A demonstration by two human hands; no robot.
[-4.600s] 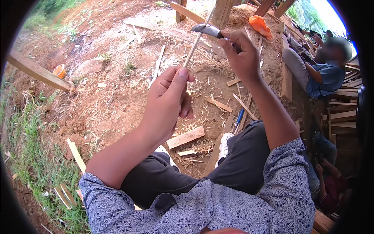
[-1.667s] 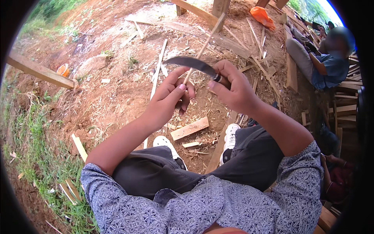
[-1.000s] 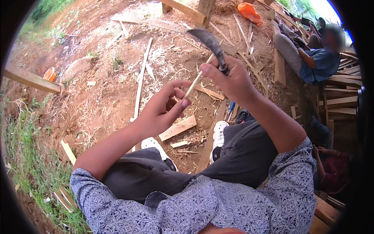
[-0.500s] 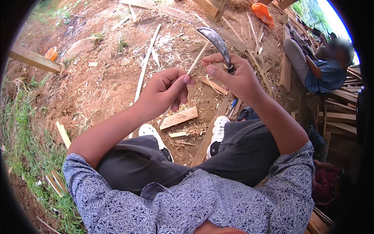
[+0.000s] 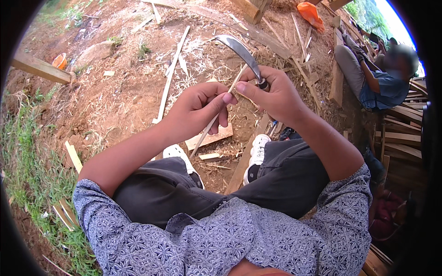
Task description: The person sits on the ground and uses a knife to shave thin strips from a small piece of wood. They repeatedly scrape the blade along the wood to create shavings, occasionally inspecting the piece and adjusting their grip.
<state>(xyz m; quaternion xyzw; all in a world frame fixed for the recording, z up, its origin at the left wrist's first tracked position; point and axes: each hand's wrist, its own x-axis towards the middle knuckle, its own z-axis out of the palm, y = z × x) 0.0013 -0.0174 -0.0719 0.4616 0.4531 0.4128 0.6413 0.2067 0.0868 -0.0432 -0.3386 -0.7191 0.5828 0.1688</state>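
A thin pale wooden stick [image 5: 210, 125] slants up between my hands, its lower end near my left shoe. My left hand [image 5: 205, 106] pinches it with thumb and fingers toward its upper part. In my right hand [image 5: 271, 94] is a sickle [image 5: 244, 54], its dark handle mostly hidden in the closed fingers. The curved grey blade arcs up and to the left, beyond the stick's upper end. My right thumb and forefinger meet the stick just above my left hand, so the two hands are almost touching.
Wood offcuts [image 5: 216, 137] and a long plank [image 5: 248, 158] lie between my shoes. Shavings and strips litter the brown soil. A person in blue [image 5: 382, 87] sits at the right by stacked timber [image 5: 405, 138]. An orange bag [image 5: 311, 16] lies far right; grass grows left.
My right hand has moved left and come against the stick beside my left hand. The sickle blade has swung left with it. My left hand has shifted slightly right.
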